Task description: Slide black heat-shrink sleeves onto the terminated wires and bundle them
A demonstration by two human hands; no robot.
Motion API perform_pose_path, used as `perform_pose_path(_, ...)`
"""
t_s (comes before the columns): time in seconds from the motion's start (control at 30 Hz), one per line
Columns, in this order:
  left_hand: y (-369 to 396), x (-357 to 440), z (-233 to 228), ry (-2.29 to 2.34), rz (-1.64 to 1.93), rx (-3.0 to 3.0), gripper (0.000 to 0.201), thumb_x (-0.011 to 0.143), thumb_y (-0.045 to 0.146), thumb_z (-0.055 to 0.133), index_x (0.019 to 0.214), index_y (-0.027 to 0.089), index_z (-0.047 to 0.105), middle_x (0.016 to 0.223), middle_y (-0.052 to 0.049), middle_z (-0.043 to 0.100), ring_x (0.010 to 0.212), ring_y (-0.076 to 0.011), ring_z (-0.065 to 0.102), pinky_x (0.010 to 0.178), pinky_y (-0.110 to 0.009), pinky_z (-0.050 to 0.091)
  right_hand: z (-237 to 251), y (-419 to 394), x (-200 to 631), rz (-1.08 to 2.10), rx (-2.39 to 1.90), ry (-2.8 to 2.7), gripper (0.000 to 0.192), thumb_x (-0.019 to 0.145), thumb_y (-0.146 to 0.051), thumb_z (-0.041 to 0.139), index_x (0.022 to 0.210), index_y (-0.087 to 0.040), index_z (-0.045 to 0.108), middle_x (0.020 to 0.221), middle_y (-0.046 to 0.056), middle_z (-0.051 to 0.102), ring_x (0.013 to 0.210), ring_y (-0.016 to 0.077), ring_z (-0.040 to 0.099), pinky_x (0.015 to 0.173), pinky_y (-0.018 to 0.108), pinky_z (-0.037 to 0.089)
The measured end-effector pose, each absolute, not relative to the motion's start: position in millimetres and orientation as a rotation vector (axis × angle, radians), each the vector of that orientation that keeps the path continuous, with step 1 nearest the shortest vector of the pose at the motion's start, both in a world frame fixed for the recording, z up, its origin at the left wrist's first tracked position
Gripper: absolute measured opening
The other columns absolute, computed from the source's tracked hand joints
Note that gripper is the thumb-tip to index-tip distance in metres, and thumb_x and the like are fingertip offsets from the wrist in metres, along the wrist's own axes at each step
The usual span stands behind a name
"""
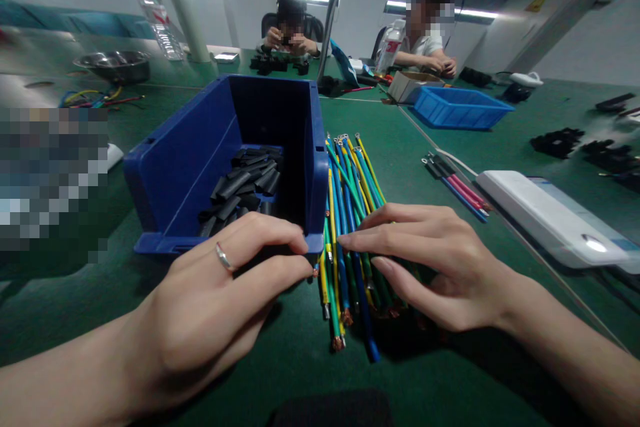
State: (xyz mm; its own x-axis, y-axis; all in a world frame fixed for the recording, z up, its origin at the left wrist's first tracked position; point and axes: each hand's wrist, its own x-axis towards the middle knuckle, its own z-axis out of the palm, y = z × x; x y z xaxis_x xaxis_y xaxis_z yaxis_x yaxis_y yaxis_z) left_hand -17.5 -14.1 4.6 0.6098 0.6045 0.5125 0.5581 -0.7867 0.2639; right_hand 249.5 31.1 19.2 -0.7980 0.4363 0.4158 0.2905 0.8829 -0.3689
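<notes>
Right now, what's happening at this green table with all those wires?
A person's right hand rests flat on a bundle of coloured wires lying on the table. The left hand touches the front lip of a blue bin holding black tubing pieces. Two other people work at the far end.

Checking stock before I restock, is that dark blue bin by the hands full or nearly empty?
Partly filled. The dark blue bin holds a low pile of black tubing pieces across its floor, with its walls bare well above them.
</notes>
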Motion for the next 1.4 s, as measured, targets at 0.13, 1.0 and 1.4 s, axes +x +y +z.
perform_pose_path(0.13,-14.1,-17.0,4.8,1.035,0.937,2.728,0.034,0.090,0.004,0.044,0.110,0.024,0.062,0.114,-0.002,0.063,0.103,-0.0130,0.063,0.088,-0.020,0.051,18.7,31.0,249.4,0.385,-0.489,-2.540,0.029,0.089,-0.009,0.050,0.114,-0.011,0.064,0.096,0.009,0.074,0.082,0.0160,0.066,0.070,0.030,0.050)
perform_pose_path(1.0,-14.2,-16.8,4.5,1.012,0.912,2.767,0.033,0.093,0.003,0.040,0.112,0.022,0.059,0.118,-0.001,0.057,0.107,-0.0101,0.058,0.092,-0.017,0.046,18.3,32.1,252.1,0.340,-0.542,-2.538,0.024,0.090,-0.008,0.050,0.107,-0.010,0.066,0.084,0.009,0.071,0.073,0.0158,0.061,0.063,0.030,0.046)
perform_pose_path(1.4,-15.7,-16.7,4.1,1.021,0.917,2.733,0.036,0.091,0.002,0.040,0.112,0.023,0.059,0.117,-0.002,0.059,0.109,-0.0116,0.058,0.092,-0.019,0.047,13.4,34.3,249.8,0.268,-0.605,-2.515,0.019,0.092,-0.012,0.052,0.105,-0.010,0.066,0.078,0.006,0.068,0.069,0.0145,0.057,0.062,0.029,0.043)
